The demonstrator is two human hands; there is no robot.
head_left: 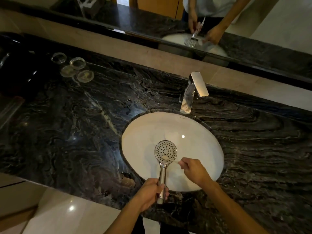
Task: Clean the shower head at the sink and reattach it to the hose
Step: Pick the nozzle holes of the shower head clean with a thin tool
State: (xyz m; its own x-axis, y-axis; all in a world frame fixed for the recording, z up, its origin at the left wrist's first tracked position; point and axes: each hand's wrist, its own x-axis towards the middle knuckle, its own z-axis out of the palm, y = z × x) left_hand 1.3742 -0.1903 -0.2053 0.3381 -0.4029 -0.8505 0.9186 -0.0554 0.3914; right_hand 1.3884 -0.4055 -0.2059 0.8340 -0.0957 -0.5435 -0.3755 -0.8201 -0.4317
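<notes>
A chrome shower head (pixel 165 150) with a round perforated face points up over the white oval sink (pixel 199 132). My left hand (pixel 152 191) grips its handle near the bottom end, at the sink's front rim. My right hand (pixel 194 171) pinches a small pale toothbrush (pixel 168 159), whose bristle end rests on the lower part of the spray face. No hose is in view.
A chrome faucet (pixel 194 92) stands behind the sink on the dark marble counter (pixel 76 132). Several clear glass dishes (pixel 72 68) sit at the back left. A mirror (pixel 253 22) along the back wall reflects my hands. Pale floor tiles lie at bottom left.
</notes>
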